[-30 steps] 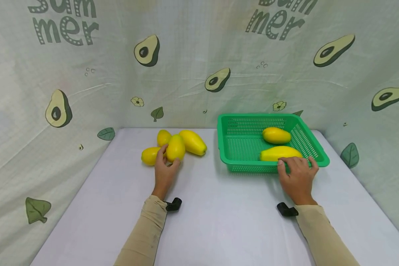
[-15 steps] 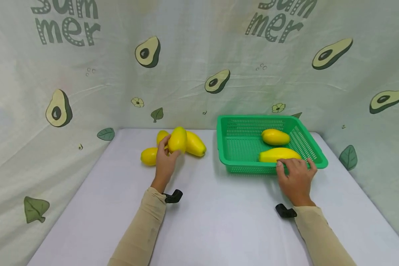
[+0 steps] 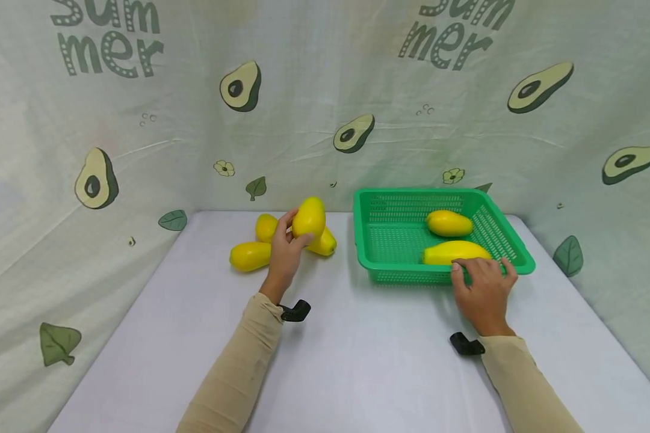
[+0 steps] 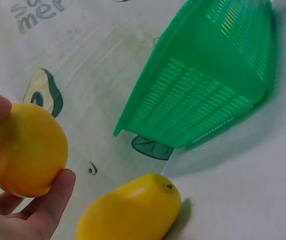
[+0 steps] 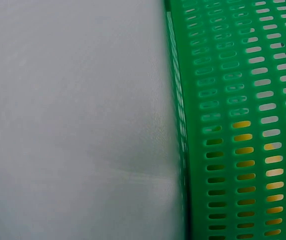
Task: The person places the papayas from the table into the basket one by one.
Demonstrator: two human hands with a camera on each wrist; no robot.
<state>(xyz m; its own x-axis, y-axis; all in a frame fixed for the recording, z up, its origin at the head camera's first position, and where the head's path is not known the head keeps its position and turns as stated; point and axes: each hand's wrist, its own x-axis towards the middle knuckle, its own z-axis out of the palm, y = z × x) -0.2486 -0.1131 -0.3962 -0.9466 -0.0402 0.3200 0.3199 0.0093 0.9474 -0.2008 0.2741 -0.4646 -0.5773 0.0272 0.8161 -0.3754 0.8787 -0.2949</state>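
Note:
My left hand (image 3: 286, 255) holds a smooth yellow papaya (image 3: 309, 218) above the table, thumb on one side and fingers on the other. Another papaya (image 4: 133, 210) lies just below it in the left wrist view. To the left rest two more yellow papayas, a long one (image 3: 249, 257) and one partly hidden behind the hand (image 3: 265, 228). My right hand (image 3: 483, 291) grips the front rim of the green basket (image 3: 401, 267) near its right end; that hand is out of sight in the right wrist view. Inside the basket lie a shorter papaya (image 3: 449, 223) and a longer papaya (image 3: 455, 252).
A white cloth covers the table (image 3: 368, 355). Behind it hangs a pale curtain (image 3: 298, 78) printed with avocados and leaves. The basket's slotted wall stands between the loose fruit and its contents. A black wrist camera (image 3: 296, 311) sits on the left wrist.
My left hand has lifted the papaya from the group and carried it up and to the right, uncovering more of the long papaya at left. The right hand stays on the basket rim.

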